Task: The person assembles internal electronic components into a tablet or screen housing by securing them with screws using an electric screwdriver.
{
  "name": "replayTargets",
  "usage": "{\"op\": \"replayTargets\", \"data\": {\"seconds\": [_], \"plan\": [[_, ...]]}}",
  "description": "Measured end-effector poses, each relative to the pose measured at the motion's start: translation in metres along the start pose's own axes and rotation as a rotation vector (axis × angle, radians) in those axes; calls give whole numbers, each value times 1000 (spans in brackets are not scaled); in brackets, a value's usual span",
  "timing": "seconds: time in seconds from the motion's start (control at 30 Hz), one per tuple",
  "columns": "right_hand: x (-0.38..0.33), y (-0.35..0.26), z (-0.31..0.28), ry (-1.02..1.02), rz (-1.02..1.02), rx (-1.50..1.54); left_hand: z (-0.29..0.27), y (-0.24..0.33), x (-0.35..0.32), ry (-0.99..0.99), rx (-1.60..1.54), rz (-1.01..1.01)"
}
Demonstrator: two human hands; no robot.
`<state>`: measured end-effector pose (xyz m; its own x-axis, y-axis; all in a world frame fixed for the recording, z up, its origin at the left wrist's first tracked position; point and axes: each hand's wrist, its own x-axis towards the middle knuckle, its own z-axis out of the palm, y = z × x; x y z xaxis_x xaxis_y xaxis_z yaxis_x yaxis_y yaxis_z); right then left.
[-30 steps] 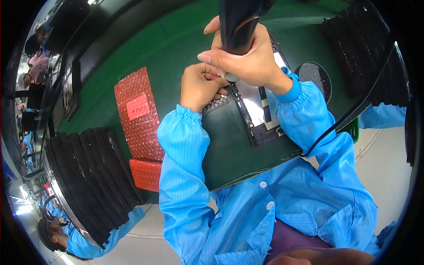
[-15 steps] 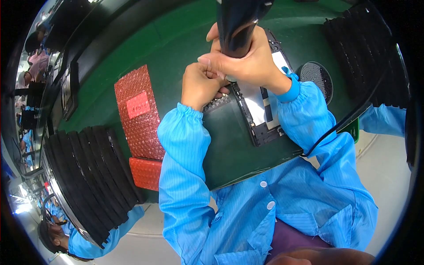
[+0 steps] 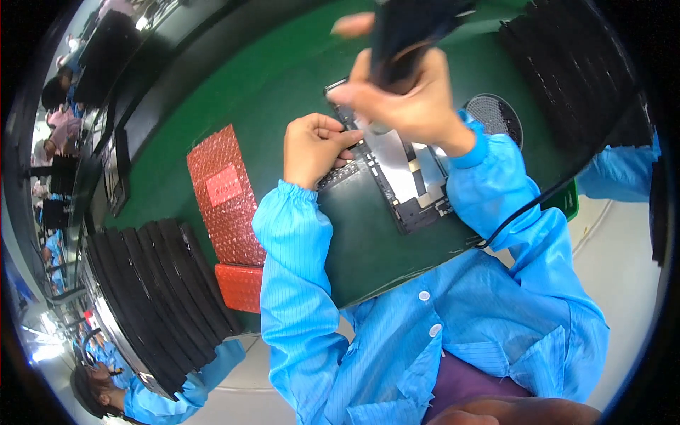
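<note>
My right hand [image 3: 414, 106] is wrapped round the thick dark handle of an electric screwdriver [image 3: 407, 42], smeared by motion; its tip is hidden. Below it on the green table lies an opened flat device [image 3: 393, 166], seemingly a tablet, with a black frame and silver plates inside. My left hand [image 3: 312, 150] is at the device's left edge, thumb and forefinger pinched together. Whatever they hold is too small or hidden to name. Beneath that hand sits a strip of small dark and metallic parts [image 3: 340, 175], partly covered.
Red bubble wrap pouches [image 3: 230, 227] lie left of my left arm. Black padded racks stand at left [image 3: 156, 297] and far right [image 3: 574, 78]. A round dish of tiny pieces [image 3: 496, 117] is beyond my right wrist. A black cable [image 3: 528, 216] crosses my right sleeve. Co-workers sit nearby.
My right hand and the screwdriver have moved right, away from my left fingers, uncovering more of the device. The device now shows its upper left corner.
</note>
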<state>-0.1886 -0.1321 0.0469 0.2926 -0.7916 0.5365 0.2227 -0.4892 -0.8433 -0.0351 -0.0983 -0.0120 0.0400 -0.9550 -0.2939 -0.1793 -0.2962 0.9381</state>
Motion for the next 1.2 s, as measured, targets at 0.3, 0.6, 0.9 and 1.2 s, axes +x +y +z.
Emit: {"op": "replayTargets", "data": {"seconds": [0.3, 0.6, 0.9, 1.2], "plan": [[-31, -22, -128, 205, -32, -52, 15, -2, 45, 411, -103, 650], [-40, -7, -139, 187, 38, -181, 49, 2, 54, 479, 255, 664], [-38, 4, -137, 196, 66, -99, 46, 0, 52, 471, 270, 628], [-38, 6, -132, 186, 82, -117, 35, -5, 49, 433, 165, 620]]}}
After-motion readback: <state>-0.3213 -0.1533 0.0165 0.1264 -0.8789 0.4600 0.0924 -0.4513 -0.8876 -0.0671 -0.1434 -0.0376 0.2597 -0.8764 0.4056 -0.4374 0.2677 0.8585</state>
